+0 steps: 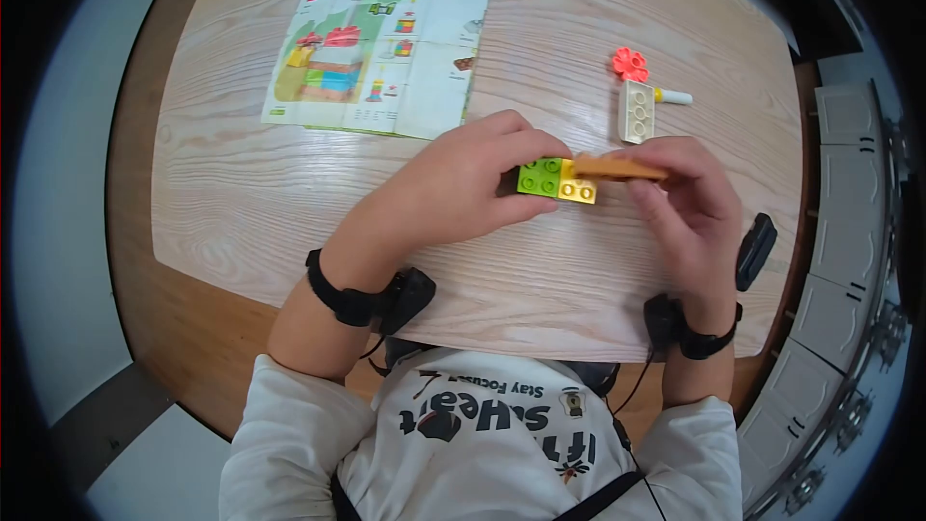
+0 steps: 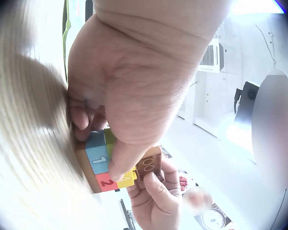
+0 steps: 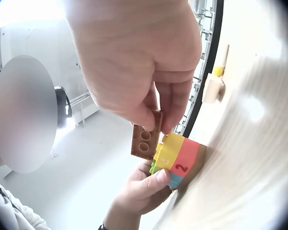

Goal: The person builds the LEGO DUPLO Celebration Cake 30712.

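A stack of bricks stands on the table, its green brick (image 1: 538,177) and yellow brick (image 1: 579,190) side by side on top. Beneath them the left wrist view shows a blue brick (image 2: 96,152) marked 1, a red brick (image 2: 105,182) marked 2, and brown at the bottom. The left hand (image 1: 463,178) grips the stack from its left side. Pinched in the right hand (image 1: 690,198) is a brown brick (image 1: 617,170), tilted above the yellow one, its hollow underside showing in the right wrist view. Whether it touches the studs, I cannot tell.
A printed instruction sheet (image 1: 434,58) lies at the back left. Toward the back right are a red flower piece (image 1: 630,65), a cream brick (image 1: 637,111) and a white stick piece with a yellow base (image 1: 673,96). A black object (image 1: 756,251) lies near the right edge.
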The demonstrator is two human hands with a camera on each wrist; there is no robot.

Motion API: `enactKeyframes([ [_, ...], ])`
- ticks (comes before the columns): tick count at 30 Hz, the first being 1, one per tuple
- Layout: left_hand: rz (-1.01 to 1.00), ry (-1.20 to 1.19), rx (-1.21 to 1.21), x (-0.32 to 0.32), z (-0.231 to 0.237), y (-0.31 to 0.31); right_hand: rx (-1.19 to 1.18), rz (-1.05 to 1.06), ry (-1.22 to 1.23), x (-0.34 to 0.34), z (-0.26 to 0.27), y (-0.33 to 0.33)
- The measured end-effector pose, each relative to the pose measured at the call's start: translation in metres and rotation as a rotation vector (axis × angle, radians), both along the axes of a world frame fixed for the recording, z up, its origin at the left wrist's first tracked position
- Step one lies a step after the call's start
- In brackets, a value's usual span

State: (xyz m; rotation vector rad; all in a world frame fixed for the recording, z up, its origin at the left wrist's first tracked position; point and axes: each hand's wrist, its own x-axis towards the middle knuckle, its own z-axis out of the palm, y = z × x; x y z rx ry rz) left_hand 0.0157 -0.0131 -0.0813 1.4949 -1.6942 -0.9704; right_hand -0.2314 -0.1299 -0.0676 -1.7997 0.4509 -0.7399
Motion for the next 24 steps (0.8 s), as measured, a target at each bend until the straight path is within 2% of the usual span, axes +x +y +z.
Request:
enactKeyframes([
  [3, -0.005, -0.029, -0.026, 0.000, -0.001, 0.000, -0.182, 0.097, 0.089, 0.004, -0.001, -0.002],
  [6, 0.000, -0.055, -0.067, 0.000, -0.004, 0.000, -0.214, 0.049, 0.171, 0.006, 0.008, 0.002],
  [9, 0.004, -0.032, -0.069, 0.001, -0.005, 0.001, -0.256, 0.101, 0.161, 0.006, 0.011, 0.005],
  [12, -0.008, -0.037, -0.057, 0.001, -0.003, 0.000, -0.335, 0.013, 0.137, 0.009, 0.006, 0.005],
  [15, -0.007, -0.062, -0.088, 0.001, -0.005, 0.000, -0.268, -0.062, 0.150, 0.009, -0.002, 0.004],
  [24, 0.020, 0.055, -0.047, 0.001, -0.007, 0.001, -0.284, -0.013, 0.144, 0.009, -0.002, 0.007],
])
